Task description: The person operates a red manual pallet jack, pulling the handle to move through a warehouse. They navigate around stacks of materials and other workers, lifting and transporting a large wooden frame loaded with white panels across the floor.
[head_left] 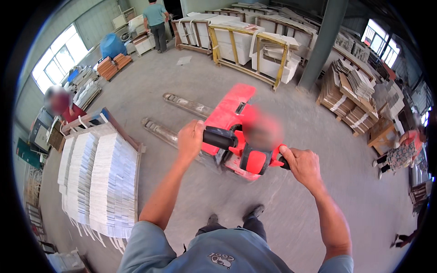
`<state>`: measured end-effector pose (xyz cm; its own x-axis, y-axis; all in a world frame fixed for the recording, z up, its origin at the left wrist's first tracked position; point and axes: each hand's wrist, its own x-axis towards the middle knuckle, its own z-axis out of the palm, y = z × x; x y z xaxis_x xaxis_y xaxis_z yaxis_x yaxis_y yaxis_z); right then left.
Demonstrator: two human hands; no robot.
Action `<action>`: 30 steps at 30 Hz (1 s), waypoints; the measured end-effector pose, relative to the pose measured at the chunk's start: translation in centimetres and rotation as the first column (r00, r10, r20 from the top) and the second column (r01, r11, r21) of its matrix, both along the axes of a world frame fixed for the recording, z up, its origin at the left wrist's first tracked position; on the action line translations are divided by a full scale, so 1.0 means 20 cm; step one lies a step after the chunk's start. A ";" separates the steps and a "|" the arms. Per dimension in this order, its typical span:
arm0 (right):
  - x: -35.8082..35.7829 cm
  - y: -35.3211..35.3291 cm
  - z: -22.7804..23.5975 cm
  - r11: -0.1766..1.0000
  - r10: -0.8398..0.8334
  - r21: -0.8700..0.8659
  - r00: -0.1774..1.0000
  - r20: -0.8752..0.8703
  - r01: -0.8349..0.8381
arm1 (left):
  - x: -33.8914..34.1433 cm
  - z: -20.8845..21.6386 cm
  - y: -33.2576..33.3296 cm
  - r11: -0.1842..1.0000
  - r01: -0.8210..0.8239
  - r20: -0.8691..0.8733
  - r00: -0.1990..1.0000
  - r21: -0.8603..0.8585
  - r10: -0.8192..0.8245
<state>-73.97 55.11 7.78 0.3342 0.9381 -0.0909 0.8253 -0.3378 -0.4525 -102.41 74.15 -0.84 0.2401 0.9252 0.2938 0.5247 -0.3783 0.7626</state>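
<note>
A red powered pallet truck (230,107) stands on the floor in front of me, its two worn metal forks (159,130) pointing away to the far left. Its red and black control head (256,162) is between my arms. My left hand (190,140) is closed round the outer end of the black left grip (219,137). On the other side, my right hand (302,164) closes on the right grip (285,163), thumb on top near the red part. Nothing lies on the visible stretch of the forks. Part of the truck is blurred.
Strapped white slabs (111,182) stand close on my left, with a person (75,112) behind them. Yellow-framed crates (248,48) stand ahead, beside a steel column (324,45). Pallets of boards (350,98) and another person (405,150) are at right; one person (156,22) stands far off.
</note>
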 end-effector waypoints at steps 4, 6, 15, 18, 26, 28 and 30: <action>0.51 0.20 -0.12 0.994 0.103 0.038 0.995 -0.003 -0.103 | 0.43 -0.06 0.08 0.998 -0.066 0.030 0.997 0.010 0.066; 0.78 0.31 -0.19 0.987 0.144 0.070 0.990 -0.003 -0.144 | 0.66 -0.07 0.12 0.994 -0.099 -0.005 0.995 0.034 0.099; 1.82 0.94 -0.43 0.956 0.283 0.115 0.953 -0.108 -0.271 | 1.50 -0.16 0.53 0.998 0.025 -0.165 0.986 0.056 -0.015; 2.04 1.23 -0.48 0.951 0.304 0.093 0.946 -0.110 -0.295 | 1.67 -0.16 0.80 0.992 0.105 -0.241 0.963 -0.066 -0.118; 2.50 2.02 -0.61 0.933 0.360 0.036 0.925 -0.118 -0.358 | 2.10 -0.25 1.42 0.996 0.045 -0.210 0.976 -0.079 -0.061; 2.59 2.21 -0.61 0.947 0.317 0.018 0.925 -0.210 -0.320 | 2.23 -0.30 1.55 0.998 -0.032 -0.227 0.974 -0.060 0.017; 2.70 2.40 -0.62 0.946 0.317 0.022 0.913 -0.255 -0.322 | 2.34 -0.34 1.69 0.998 -0.068 -0.227 0.972 0.001 0.067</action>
